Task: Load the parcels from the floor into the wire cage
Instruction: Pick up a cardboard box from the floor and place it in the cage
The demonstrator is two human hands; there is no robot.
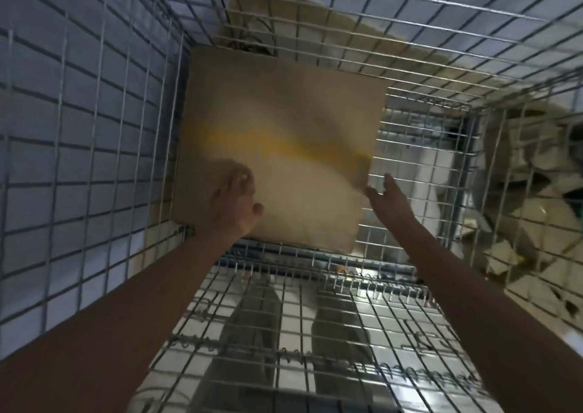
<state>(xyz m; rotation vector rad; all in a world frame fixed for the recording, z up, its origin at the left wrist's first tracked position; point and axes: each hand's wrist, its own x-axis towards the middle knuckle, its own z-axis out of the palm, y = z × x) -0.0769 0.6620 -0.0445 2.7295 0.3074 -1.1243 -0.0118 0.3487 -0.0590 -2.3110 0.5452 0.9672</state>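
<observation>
Left hand [235,198]: fingers [227,181] spread flat on the near left part of the box [280,147], thumb out to the side; pressing, not gripping. Right hand [386,196]: fingers [389,181] straight and loose just beside the box's near right edge; touching or a hair apart, cannot tell through the blur.

Box sits inside the wire cage [94,129], beyond both hands, hard against the left wall and back corner. Yellow band across its top.

Step in hand, as I judge it: seating the box. Keep the left palm flat and push toward the corner; steady the right edge so the box stays square and leaves the space to its right free.

Hard to make out: the whole view is smeared. The box's underside is hidden, so whether it lies flat on the cage floor is unclear. Pale heaps [536,173] beyond the right mesh could be more parcels.
</observation>
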